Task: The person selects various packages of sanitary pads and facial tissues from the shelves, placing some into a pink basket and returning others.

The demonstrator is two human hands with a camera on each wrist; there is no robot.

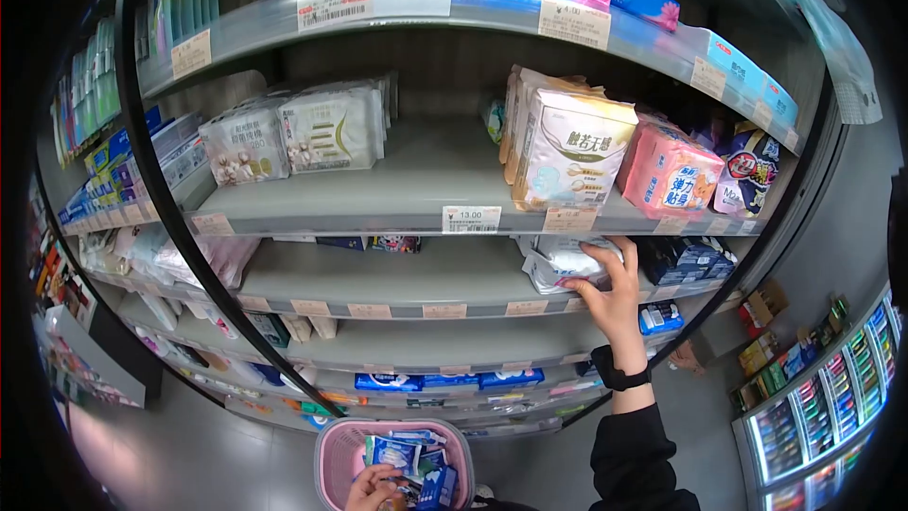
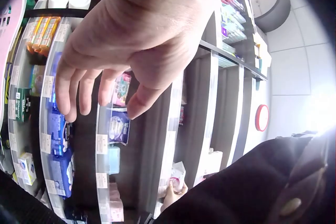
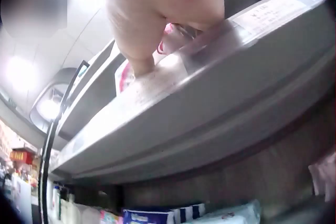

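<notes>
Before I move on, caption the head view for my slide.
Right hand gripping a white package on a shop shelf, left hand near a pink basket of packaged goods.

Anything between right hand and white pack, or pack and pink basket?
Nothing visible between the right hand and white pack; fingers touch it. Toward the pink basket, the shelf's front edge likely needs clearing; the left hand partly covers the basket.

The shelf (image 1: 454, 147) looks smooth, matt grey, its front edge lined with clear glossy plastic; the packs (image 1: 575, 151) wear shiny plastic film; the basket (image 1: 331, 459) seems smooth pink plastic.
</notes>
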